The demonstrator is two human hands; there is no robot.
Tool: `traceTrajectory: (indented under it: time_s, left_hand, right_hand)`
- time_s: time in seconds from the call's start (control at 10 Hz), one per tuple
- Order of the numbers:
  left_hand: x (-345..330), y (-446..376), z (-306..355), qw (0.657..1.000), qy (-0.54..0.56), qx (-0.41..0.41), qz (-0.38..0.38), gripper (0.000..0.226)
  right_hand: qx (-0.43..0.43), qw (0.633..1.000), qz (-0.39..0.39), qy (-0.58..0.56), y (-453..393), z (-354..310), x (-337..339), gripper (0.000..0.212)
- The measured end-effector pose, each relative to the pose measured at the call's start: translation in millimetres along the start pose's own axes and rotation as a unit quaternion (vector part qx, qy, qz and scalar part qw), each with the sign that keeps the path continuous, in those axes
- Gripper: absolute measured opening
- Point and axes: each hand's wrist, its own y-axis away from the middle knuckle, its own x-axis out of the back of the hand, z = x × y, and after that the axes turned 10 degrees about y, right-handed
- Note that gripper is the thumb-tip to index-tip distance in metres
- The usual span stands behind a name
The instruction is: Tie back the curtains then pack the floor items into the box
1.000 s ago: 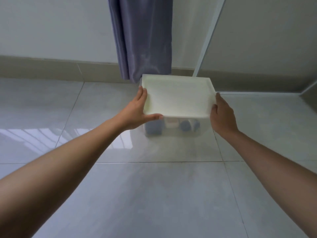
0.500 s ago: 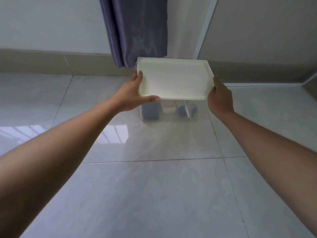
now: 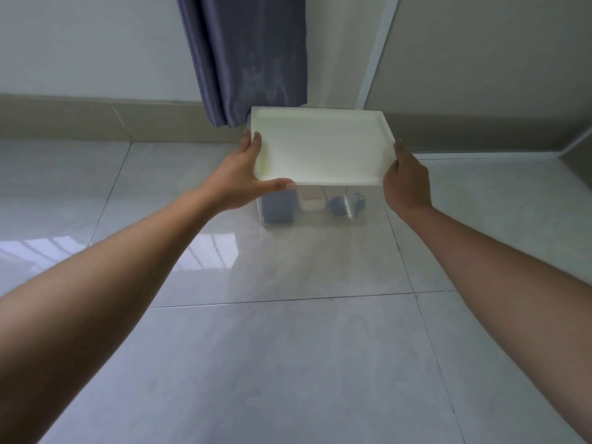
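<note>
A clear plastic box [image 3: 320, 219] stands on the tiled floor near the wall. Through its front wall I see a dark blue item [image 3: 278, 208], a white item [image 3: 312, 200] and a blue rounded item [image 3: 339, 205]. A cream-white lid [image 3: 320, 145] lies over the top of the box. My left hand [image 3: 246, 174] grips the lid's left edge, thumb along the front. My right hand [image 3: 405, 179] grips its right edge. A grey-purple curtain [image 3: 246, 56] hangs just behind the box; its upper part is out of frame.
A beige skirting board [image 3: 80, 120] runs along the back wall. A white frame strip [image 3: 374, 52] rises behind the box on the right, and a wall corner [image 3: 573, 145] lies at far right. Glossy pale floor tiles [image 3: 288, 363] stretch toward me.
The box with its lid sits higher and farther in the view than a second ago. Both hands stay on the lid's edges, and the curtain has shifted left in the view.
</note>
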Motion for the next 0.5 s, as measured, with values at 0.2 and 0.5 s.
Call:
traceTrajectory:
  time_s: [0.2, 0.5]
  left_hand:
    - [-1.2, -1.8, -1.8, 1.000, 0.002, -0.001, 0.002, 0.114]
    - [43.4, 39.9, 39.9, 0.996, 0.042, 0.070, -0.036, 0.105]
  right_hand:
    - [-0.001, 1.000, 0.003, -0.005, -2.2, 1.4, -0.7, 0.052]
    - [0.048, 0.989, -0.041, 0.136, 40.1, -30.5, 38.8, 0.050]
